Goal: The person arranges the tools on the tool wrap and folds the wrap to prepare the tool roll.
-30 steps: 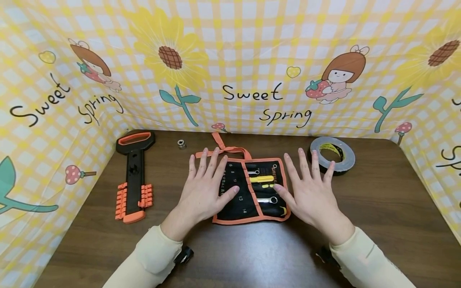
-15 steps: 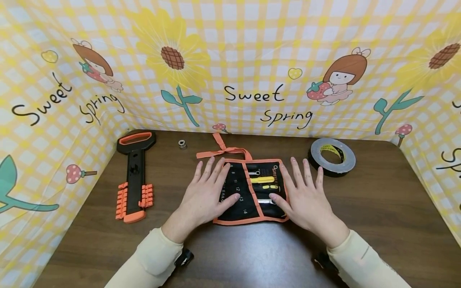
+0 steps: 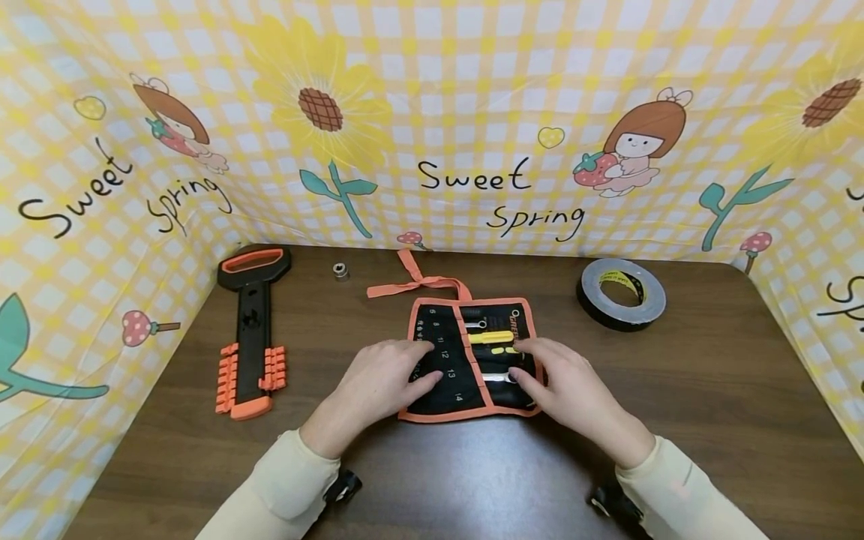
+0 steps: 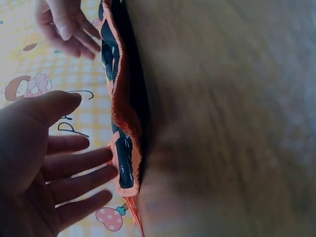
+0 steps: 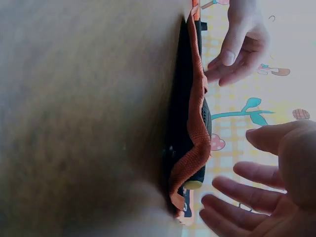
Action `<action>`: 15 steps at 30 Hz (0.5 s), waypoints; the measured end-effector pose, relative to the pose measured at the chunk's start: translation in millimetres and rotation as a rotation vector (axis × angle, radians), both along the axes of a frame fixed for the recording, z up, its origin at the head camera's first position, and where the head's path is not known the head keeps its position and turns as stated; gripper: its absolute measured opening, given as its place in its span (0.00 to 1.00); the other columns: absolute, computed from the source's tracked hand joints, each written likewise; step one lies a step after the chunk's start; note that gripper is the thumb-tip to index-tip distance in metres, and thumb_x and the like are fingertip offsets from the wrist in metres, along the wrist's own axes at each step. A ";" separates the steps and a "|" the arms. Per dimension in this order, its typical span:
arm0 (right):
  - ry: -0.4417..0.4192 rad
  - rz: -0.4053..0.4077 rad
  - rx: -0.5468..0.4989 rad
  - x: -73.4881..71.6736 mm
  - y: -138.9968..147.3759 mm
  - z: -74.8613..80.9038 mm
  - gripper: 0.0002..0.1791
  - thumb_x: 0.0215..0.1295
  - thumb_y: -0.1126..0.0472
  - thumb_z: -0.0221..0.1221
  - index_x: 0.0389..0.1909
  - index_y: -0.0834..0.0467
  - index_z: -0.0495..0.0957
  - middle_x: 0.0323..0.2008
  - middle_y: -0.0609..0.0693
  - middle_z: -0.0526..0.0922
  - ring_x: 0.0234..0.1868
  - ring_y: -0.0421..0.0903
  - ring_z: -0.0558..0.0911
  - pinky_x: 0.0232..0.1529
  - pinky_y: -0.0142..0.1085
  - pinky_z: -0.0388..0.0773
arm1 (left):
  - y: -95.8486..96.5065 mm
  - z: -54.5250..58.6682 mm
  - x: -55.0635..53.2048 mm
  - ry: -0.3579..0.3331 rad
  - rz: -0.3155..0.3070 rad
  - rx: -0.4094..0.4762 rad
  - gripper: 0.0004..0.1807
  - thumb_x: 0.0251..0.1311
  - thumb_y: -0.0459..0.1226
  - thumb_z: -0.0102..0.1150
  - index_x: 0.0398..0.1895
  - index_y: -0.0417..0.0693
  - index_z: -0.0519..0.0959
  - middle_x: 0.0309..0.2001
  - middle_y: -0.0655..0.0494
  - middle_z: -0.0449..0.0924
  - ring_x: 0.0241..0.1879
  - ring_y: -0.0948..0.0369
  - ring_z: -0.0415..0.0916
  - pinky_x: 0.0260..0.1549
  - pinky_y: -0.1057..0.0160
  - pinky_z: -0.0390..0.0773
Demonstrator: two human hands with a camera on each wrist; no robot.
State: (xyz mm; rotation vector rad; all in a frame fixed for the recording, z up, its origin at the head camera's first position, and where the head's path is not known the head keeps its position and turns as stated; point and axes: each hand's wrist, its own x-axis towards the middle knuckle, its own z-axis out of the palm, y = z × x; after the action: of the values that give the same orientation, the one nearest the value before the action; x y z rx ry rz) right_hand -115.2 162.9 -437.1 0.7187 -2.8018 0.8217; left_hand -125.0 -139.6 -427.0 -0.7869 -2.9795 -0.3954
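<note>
A black tool pouch (image 3: pixel 448 391) with orange edging lies unrolled at mid-table, numbers printed on its left half. In its right-hand pockets sit a yellow-handled tool (image 3: pixel 491 337) and a silver wrench (image 3: pixel 496 378). My left hand (image 3: pixel 374 381) is over the pouch's left edge, thumb and bent fingers spread apart. At the opposite edge is my right hand (image 3: pixel 575 386), its thumb overlapping the wrench end in the head view. Both wrist views show relaxed fingers beside the pouch (image 4: pixel 117 96) edge, with nothing gripped in either hand.
An orange tie (image 3: pixel 432 283) trails behind the pouch. A small metal socket (image 3: pixel 340 271) stands at the back, and a tape roll (image 3: pixel 649 300) lies at back right. On the left is a black-and-orange handled rack (image 3: pixel 253 322). Patterned cloth (image 3: pixel 459 90) walls the table.
Both hands have gone from flat, outstretched fingers to bent ones, drawn down to the pouch's side edges. The right hand has also shifted slightly left. The pouch stays in place.
</note>
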 end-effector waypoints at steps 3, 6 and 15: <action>-0.038 0.036 -0.049 0.5 1.1 -2.6 0.14 0.69 0.59 0.73 0.52 0.59 0.87 0.47 0.50 0.88 0.36 0.42 0.81 0.39 0.39 0.81 | -0.5 1.6 0.2 -0.041 -0.064 0.009 0.17 0.70 0.50 0.71 0.52 0.49 0.89 0.44 0.55 0.93 0.38 0.60 0.88 0.39 0.55 0.89; -0.111 0.077 -0.065 1.4 3.2 -4.7 0.09 0.67 0.61 0.74 0.45 0.55 0.87 0.42 0.47 0.85 0.37 0.42 0.80 0.38 0.34 0.79 | -2.9 2.2 0.1 -0.069 -0.155 -0.020 0.13 0.68 0.48 0.73 0.45 0.51 0.89 0.41 0.58 0.90 0.37 0.62 0.84 0.40 0.58 0.87; -0.208 0.182 0.037 3.9 8.2 -6.0 0.16 0.62 0.52 0.79 0.42 0.51 0.82 0.40 0.42 0.81 0.41 0.39 0.75 0.43 0.36 0.76 | -15.8 1.0 0.6 -0.245 -0.335 -0.027 0.16 0.60 0.48 0.81 0.39 0.53 0.82 0.44 0.61 0.76 0.46 0.62 0.70 0.46 0.64 0.79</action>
State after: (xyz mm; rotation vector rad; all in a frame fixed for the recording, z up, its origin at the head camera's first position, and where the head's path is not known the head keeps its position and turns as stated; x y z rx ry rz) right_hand -111.3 171.1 -443.1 0.9587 -2.9751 0.9261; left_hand -124.4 -155.4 -425.9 -1.3399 -3.0752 -0.4962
